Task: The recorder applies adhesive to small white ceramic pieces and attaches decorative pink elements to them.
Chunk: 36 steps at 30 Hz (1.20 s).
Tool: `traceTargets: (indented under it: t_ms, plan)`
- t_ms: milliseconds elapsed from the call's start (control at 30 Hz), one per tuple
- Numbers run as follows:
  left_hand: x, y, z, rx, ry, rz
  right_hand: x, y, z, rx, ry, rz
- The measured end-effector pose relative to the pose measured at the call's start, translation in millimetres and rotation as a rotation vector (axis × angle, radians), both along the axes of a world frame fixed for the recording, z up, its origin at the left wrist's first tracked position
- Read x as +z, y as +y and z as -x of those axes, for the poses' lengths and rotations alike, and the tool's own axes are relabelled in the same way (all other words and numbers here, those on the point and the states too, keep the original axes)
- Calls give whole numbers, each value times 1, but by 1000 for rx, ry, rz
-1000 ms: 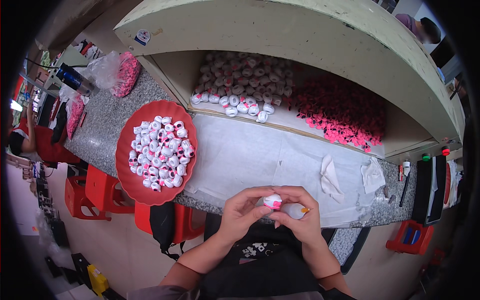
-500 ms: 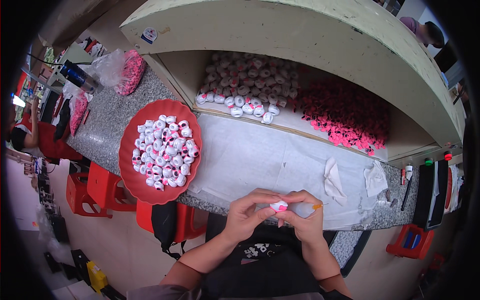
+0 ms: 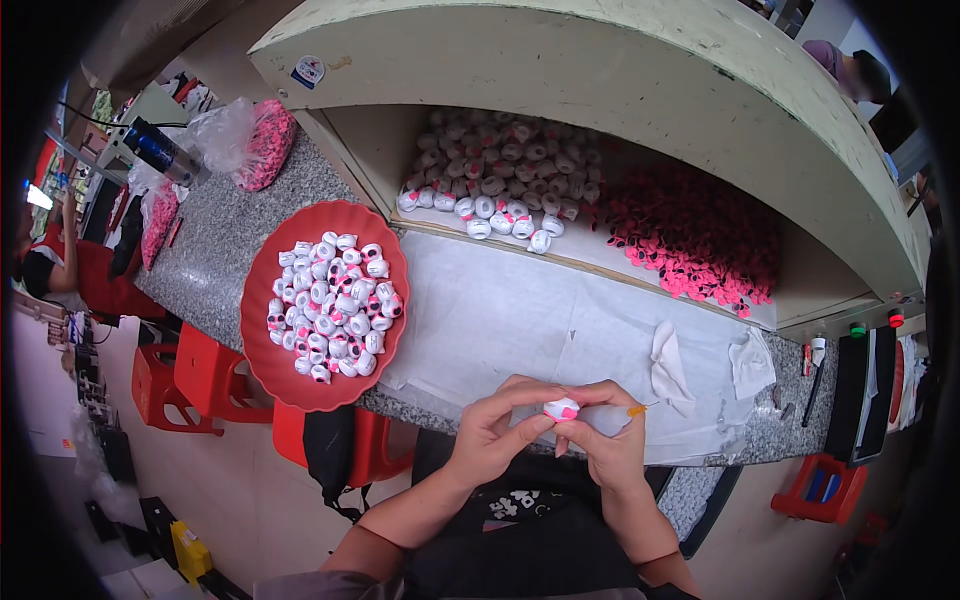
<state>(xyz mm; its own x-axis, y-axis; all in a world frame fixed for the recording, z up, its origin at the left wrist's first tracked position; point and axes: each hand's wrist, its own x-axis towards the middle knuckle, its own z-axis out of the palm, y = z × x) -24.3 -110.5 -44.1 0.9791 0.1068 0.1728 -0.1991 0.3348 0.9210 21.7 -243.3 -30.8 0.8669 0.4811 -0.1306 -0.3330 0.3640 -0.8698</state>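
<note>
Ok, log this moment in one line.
left hand: holds white-pink piece | right hand: touches piece, holds orange-tipped bottle | red bowl: similar pieces

Smooth plastic is set against a speckled, stone-like countertop (image 3: 205, 285).
At lower centre, a smooth finish is shown by the small white piece (image 3: 562, 407), translucent plastic by the bottle (image 3: 612, 418); at left, satin red plastic by the bowl (image 3: 258, 325); at upper left, glossy crinkled film by the bag (image 3: 222, 132); along the top, chipped matt paint by the cabinet (image 3: 550, 60).
</note>
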Motion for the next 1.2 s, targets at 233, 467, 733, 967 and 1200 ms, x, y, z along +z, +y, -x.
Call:
traceTargets:
  t_ms: [233, 467, 733, 967, 1200]
  plan:
    - [0, -7, 3, 33, 54, 85, 1, -3, 0, 22, -9, 44]
    - [-1, -7, -5, 74, 31, 36, 0, 4, -4, -44, 10, 23]
    - [-2, -2, 2, 104, 22, -72, -4, 13, 6, -170, 20, 12]
    - [4, -2, 13, 120, -15, 22, -10, 7, 9, -73, -86, 72]
    - [7, 14, 12, 35, -59, 160, -3, 14, 6, -36, -73, 124]
